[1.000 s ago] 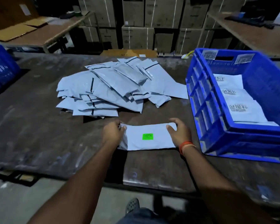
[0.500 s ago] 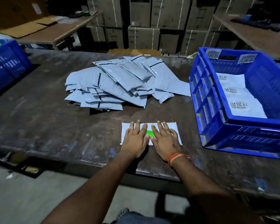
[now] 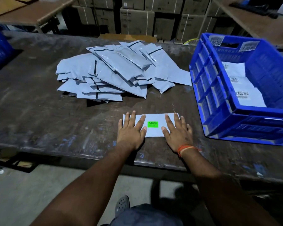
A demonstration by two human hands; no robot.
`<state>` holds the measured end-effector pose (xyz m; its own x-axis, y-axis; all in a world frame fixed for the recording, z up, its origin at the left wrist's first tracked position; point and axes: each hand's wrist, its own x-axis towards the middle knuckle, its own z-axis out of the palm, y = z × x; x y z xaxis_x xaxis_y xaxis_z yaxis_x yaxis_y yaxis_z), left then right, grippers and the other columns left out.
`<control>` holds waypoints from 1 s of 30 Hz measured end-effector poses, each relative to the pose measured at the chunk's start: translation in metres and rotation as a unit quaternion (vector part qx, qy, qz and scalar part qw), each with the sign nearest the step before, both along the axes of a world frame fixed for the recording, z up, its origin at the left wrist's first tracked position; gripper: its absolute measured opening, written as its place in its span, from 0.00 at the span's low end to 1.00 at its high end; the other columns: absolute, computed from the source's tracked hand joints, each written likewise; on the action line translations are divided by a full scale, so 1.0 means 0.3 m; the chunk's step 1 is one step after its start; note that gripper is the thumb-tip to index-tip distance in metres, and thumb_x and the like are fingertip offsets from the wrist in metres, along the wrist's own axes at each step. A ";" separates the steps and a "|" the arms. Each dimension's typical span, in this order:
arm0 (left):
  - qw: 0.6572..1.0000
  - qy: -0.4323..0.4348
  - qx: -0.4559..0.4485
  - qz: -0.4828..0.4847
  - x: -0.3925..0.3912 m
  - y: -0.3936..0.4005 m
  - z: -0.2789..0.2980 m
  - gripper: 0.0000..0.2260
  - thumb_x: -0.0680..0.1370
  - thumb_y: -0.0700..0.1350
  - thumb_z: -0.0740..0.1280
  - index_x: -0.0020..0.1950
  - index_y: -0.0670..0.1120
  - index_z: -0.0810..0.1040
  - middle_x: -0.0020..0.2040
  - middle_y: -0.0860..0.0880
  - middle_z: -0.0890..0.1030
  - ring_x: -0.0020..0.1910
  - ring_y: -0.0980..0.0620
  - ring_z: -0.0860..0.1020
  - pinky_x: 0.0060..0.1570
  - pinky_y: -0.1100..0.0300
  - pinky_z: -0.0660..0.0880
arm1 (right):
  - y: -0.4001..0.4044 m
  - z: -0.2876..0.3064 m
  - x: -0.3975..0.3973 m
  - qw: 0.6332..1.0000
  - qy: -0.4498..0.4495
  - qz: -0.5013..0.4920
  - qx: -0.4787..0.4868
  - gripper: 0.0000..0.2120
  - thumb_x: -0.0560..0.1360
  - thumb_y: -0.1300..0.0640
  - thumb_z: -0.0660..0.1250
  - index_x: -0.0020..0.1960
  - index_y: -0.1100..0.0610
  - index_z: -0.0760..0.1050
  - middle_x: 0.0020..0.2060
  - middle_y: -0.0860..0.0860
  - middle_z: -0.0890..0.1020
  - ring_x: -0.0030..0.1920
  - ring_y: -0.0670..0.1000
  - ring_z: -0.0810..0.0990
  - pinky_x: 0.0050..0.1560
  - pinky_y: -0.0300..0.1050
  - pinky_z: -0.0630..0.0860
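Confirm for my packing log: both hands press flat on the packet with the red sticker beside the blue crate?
No: the head view shows a green sticker, not red. The left hand and right hand do press flat on that packet beside the blue crate.

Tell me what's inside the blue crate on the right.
The blue crate holds at least three pale mailers lying flat, barcode labels facing up. Its near wall hides the floor closest to the person, so more could lie unseen.

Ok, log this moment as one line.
left hand: flat on mailer | right hand: flat on mailer | green label: face up, between hands | pile: behind | crate: right, apart
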<state>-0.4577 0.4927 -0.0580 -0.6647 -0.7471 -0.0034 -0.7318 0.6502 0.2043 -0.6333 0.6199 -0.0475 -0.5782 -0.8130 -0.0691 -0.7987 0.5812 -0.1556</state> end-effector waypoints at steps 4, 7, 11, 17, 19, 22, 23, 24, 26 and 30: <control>1.000 -0.005 -0.003 0.015 0.025 -0.012 0.000 0.26 0.83 0.61 0.44 0.82 0.60 0.47 0.83 0.48 0.46 0.81 0.44 0.43 0.77 0.39 0.45 | 0.024 0.001 -0.037 1.000 -0.008 -0.025 0.017 0.29 0.81 0.36 0.44 0.80 0.39 0.43 0.81 0.48 0.46 0.80 0.56 0.43 0.76 0.59 0.48; 0.999 -0.011 0.006 0.053 0.052 -0.021 0.000 0.26 0.83 0.60 0.45 0.81 0.62 0.47 0.83 0.47 0.46 0.81 0.42 0.42 0.77 0.37 0.43 | 0.042 0.012 -0.044 0.998 0.003 -0.048 0.034 0.29 0.82 0.37 0.44 0.81 0.42 0.45 0.81 0.49 0.46 0.80 0.58 0.43 0.76 0.59 0.48; 0.988 -0.022 0.017 0.150 0.067 -0.018 0.038 0.27 0.83 0.56 0.50 0.83 0.54 0.50 0.82 0.38 0.45 0.80 0.34 0.41 0.76 0.35 0.43 | 0.019 0.059 -0.038 0.993 -0.010 -0.107 0.050 0.29 0.83 0.42 0.47 0.81 0.48 0.47 0.81 0.56 0.48 0.80 0.61 0.45 0.77 0.61 0.49; 0.997 0.075 -0.011 -0.006 -0.041 0.068 0.078 0.27 0.84 0.54 0.50 0.83 0.48 0.51 0.83 0.42 0.48 0.81 0.40 0.45 0.78 0.42 0.51 | -0.069 0.087 0.037 0.996 0.031 0.072 -0.033 0.29 0.83 0.44 0.49 0.81 0.46 0.44 0.81 0.53 0.46 0.80 0.56 0.43 0.76 0.57 0.51; 0.998 0.054 0.037 -0.010 -0.057 0.079 0.058 0.26 0.85 0.56 0.48 0.83 0.50 0.51 0.83 0.44 0.48 0.81 0.40 0.45 0.78 0.42 0.50 | -0.060 0.050 0.043 0.998 0.012 0.069 0.000 0.28 0.83 0.43 0.47 0.81 0.45 0.46 0.81 0.52 0.46 0.80 0.56 0.43 0.76 0.58 0.52; 1.000 -0.002 0.017 0.021 -0.021 0.076 0.013 0.26 0.85 0.59 0.46 0.83 0.57 0.50 0.83 0.48 0.46 0.81 0.42 0.44 0.78 0.40 0.46 | 0.001 0.008 0.022 0.998 0.009 0.056 0.008 0.28 0.83 0.40 0.46 0.81 0.42 0.46 0.81 0.48 0.45 0.80 0.55 0.42 0.75 0.59 0.52; 0.999 -0.010 0.005 0.040 -0.007 0.070 0.004 0.25 0.84 0.60 0.45 0.82 0.59 0.49 0.83 0.48 0.46 0.81 0.42 0.43 0.77 0.39 0.45 | 0.020 0.006 0.010 0.999 0.012 0.044 0.008 0.28 0.83 0.40 0.46 0.81 0.42 0.45 0.81 0.49 0.46 0.80 0.56 0.43 0.75 0.59 0.52; 0.998 -0.013 0.004 0.061 0.005 0.062 0.002 0.25 0.84 0.60 0.46 0.82 0.61 0.49 0.83 0.48 0.45 0.81 0.42 0.43 0.77 0.38 0.44 | 0.033 0.006 -0.002 0.999 0.009 0.029 0.010 0.28 0.83 0.40 0.46 0.81 0.42 0.45 0.81 0.50 0.47 0.80 0.57 0.44 0.76 0.58 0.51; 0.994 -0.021 0.020 0.109 0.020 0.050 0.010 0.25 0.84 0.60 0.48 0.81 0.62 0.50 0.83 0.45 0.46 0.81 0.39 0.43 0.76 0.36 0.43 | 0.048 0.014 -0.015 1.000 0.002 0.000 0.014 0.29 0.83 0.40 0.47 0.81 0.44 0.46 0.81 0.52 0.48 0.80 0.59 0.46 0.76 0.58 0.51; 0.974 0.010 0.009 0.224 0.017 0.074 0.064 0.29 0.82 0.58 0.57 0.81 0.50 0.58 0.77 0.38 0.60 0.76 0.37 0.58 0.71 0.40 0.61 | 0.023 0.069 -0.013 0.996 -0.042 -0.069 -0.022 0.30 0.81 0.45 0.55 0.81 0.51 0.52 0.77 0.58 0.59 0.76 0.60 0.56 0.72 0.58 0.61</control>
<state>-0.4525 0.5150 -0.0388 -0.2716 -0.9624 -0.0089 -0.9373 0.2624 0.2293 -0.6372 0.6270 -0.0267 -0.6783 -0.7296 -0.0873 -0.6948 0.6755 -0.2469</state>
